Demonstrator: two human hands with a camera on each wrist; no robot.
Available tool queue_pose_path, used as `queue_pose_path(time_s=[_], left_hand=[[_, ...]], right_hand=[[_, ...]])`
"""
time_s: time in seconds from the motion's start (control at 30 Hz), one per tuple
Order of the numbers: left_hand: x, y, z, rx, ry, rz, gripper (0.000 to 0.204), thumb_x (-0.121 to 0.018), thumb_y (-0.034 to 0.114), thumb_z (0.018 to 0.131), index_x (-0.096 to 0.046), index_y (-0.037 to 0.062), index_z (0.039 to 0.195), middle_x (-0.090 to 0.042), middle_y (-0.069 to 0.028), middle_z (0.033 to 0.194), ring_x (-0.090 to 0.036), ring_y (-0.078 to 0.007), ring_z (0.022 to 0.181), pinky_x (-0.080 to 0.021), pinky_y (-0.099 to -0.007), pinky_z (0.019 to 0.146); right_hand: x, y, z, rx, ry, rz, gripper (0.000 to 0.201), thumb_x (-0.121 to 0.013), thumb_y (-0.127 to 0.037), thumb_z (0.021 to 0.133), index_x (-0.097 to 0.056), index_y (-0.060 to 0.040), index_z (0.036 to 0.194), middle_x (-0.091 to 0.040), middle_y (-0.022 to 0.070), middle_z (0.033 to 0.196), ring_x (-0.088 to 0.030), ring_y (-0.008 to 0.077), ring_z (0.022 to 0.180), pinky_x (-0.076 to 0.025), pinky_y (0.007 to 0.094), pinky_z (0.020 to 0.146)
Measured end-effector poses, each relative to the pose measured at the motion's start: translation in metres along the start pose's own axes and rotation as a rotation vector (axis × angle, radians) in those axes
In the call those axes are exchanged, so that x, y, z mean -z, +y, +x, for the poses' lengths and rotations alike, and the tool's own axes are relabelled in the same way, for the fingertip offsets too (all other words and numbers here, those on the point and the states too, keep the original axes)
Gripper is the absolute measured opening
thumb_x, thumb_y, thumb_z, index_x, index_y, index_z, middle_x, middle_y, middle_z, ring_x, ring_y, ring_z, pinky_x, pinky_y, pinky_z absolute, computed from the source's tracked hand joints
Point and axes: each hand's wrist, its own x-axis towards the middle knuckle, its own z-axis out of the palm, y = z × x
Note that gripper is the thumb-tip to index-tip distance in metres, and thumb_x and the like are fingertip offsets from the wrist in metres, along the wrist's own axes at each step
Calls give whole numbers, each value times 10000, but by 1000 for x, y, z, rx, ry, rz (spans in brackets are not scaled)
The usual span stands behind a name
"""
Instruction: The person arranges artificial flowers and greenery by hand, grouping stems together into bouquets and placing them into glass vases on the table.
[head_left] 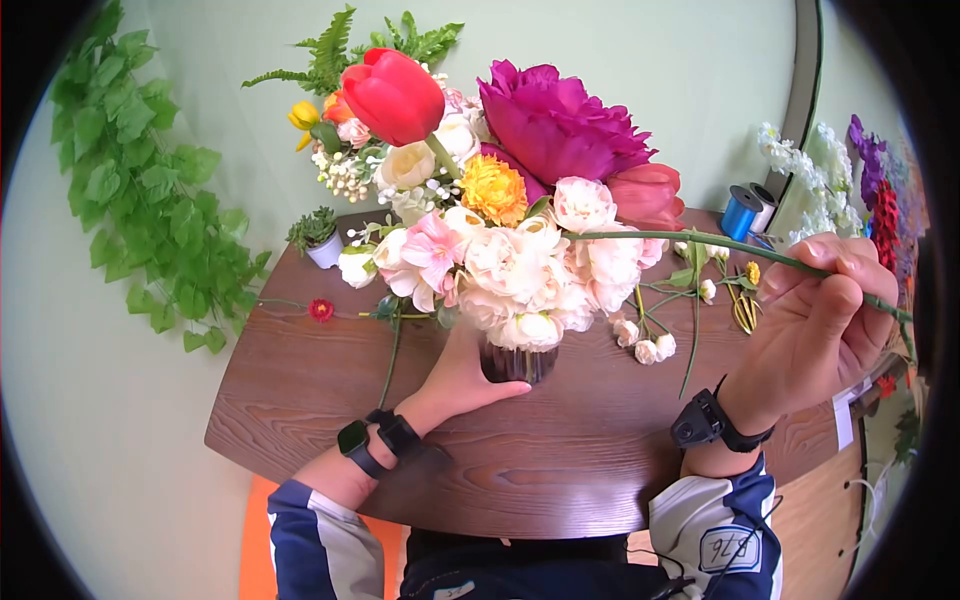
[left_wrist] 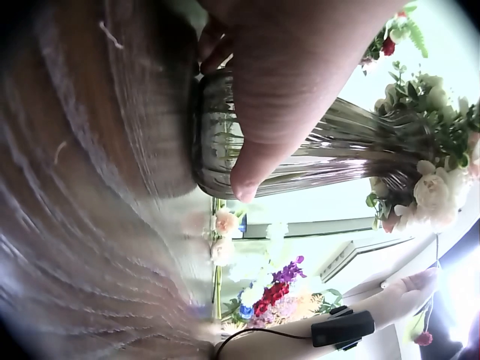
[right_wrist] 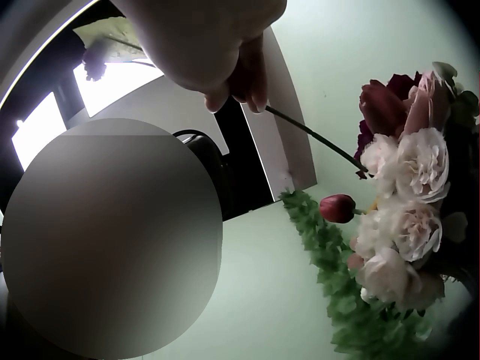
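A ribbed glass vase [left_wrist: 337,146] stands on the wooden table [head_left: 560,470], packed with flowers. My left hand [head_left: 455,375] grips it near its base, thumb across the front and fingers behind. My right hand [head_left: 830,300], raised at the right, pinches a long green flower stem [head_left: 700,238] between thumb and fingers. One end of that stem reaches the pale pink peonies [head_left: 500,265] in the bouquet. Its other end, behind the hand, carries a leaf and a small red bloom [left_wrist: 424,339]. Above the peonies sit a red tulip [head_left: 393,97] and a big magenta peony [head_left: 560,120].
Loose stems with small white roses [head_left: 645,350] lie right of the vase, near gold-handled scissors [head_left: 745,312] and a blue spool [head_left: 741,212]. A small potted succulent [head_left: 315,235] and a red flower [head_left: 321,310] are at the left. Ivy [head_left: 150,190] hangs on the wall.
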Motion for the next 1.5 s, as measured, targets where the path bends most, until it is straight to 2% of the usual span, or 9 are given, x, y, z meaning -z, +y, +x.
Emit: queue_pose_path(time_s=[0.3, 0.43, 0.73, 0.93, 1.0, 1.07, 1.13, 1.3, 1.5], left_hand=[[0, 2, 0, -34, 16, -9, 945, -825, 304, 574, -278, -30, 1268, -375, -203, 1256, -361, -325, 1200, -293, -395, 1004], [2, 7, 1, -34, 27, -29, 921, -826, 296, 577, -295, -32, 1254, -391, -196, 1238, -393, -310, 1171, -318, -381, 986], [4, 17, -1, 50, -24, -20, 880, -815, 315, 591, -322, -47, 1222, -420, -236, 1240, -420, -355, 1162, -358, -392, 958], [1, 17, -2, -75, 8, 80, 976, -801, 345, 605, -240, -45, 1303, -378, -239, 1291, -376, -385, 1194, -306, -412, 999], [0, 17, -3, -76, -4, 74, 999, -800, 345, 606, -217, -41, 1320, -373, -237, 1294, -374, -386, 1194, -296, -413, 1006], [0, 18, -3, -60, -33, 35, 1011, -801, 345, 607, -203, -35, 1327, -369, -230, 1297, -377, -378, 1190, -304, -408, 1002], [-2, 16, -4, -50, -49, 7, 1002, -798, 348, 610, -211, -31, 1328, -368, -228, 1297, -374, -374, 1193, -304, -405, 1002], [-2, 13, -5, -1, -127, 25, 971, -786, 359, 625, -237, -25, 1328, -358, -225, 1302, -353, -368, 1210, -299, -406, 1005], [-3, 19, -7, -64, -51, -47, 949, -768, 376, 647, -245, -29, 1328, -323, -228, 1321, -331, -372, 1223, -286, -420, 1015]], right_hand=[[-10, -4, 0, -100, -91, -21, 132, -576, -93, 852, -569, 37, 872, -615, 146, 751, -556, 142, 510, -439, 207, 434], [-4, -1, 0, -162, -6, -38, 142, -571, -92, 855, -577, 48, 879, -621, 147, 753, -571, 149, 524, -454, 214, 453], [-2, 0, 2, 26, 19, -204, 173, -543, -78, 866, -594, 61, 955, -626, 140, 759, -573, 153, 531, -457, 208, 477], [-6, -5, -1, -179, -72, -162, 208, -515, -34, 873, -588, 70, 1038, -618, 136, 799, -561, 144, 596, -455, 220, 543], [-10, 1, -2, -242, -182, -139, 197, -520, -26, 867, -597, 60, 1027, -620, 113, 765, -558, 122, 578, -452, 203, 526], [-17, 2, -3, -346, -171, -141, 178, -539, -14, 851, -609, 55, 999, -622, 97, 748, -561, 107, 570, -442, 188, 510], [-17, 6, -2, -452, -289, 1, 133, -579, 49, 795, -625, 71, 917, -659, 138, 847, -601, 111, 618, -488, 195, 553], [-12, 8, 1, -342, -363, -73, 86, -579, 58, 785, -622, 73, 858, -663, 124, 830, -579, 95, 616, -467, 185, 548], [-17, 9, -3, -303, -208, -79, 100, -575, 31, 806, -624, 64, 886, -654, 109, 796, -527, 71, 562, -410, 163, 511]])
